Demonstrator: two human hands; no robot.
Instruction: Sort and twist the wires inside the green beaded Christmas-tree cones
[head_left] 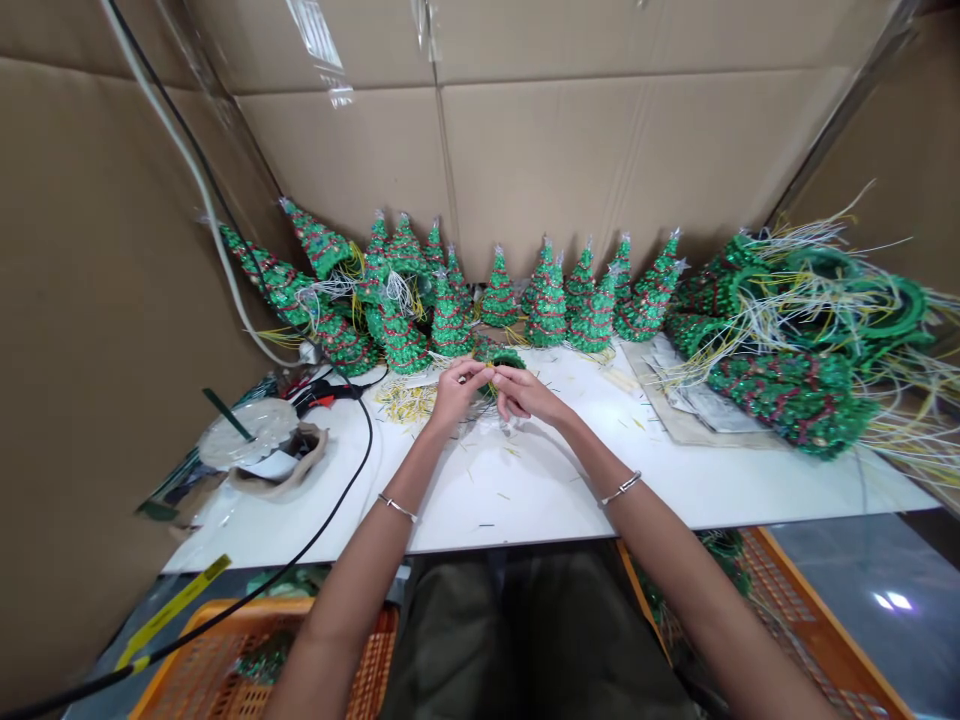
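Observation:
My left hand (454, 394) and my right hand (528, 393) meet over the middle of the white table (517, 490). Their fingertips are pinched together on thin yellow wire (491, 366), whose ends are too small to make out. Right behind the fingers lies a small green tinsel Christmas tree (505, 355), its open base turned toward me. Both hands partly cover it. To the left of my left hand is a pile of yellow and white wire scraps (409, 402). Short clippings are scattered around and below my hands.
Several decorated trees (546, 310) stand along the cardboard wall (525, 150). More trees with long loose wires (795, 400) are heaped at right. A black cable (360, 455) crosses the left side near a round spool (251, 435). Orange crates (360, 650) sit below the table edge.

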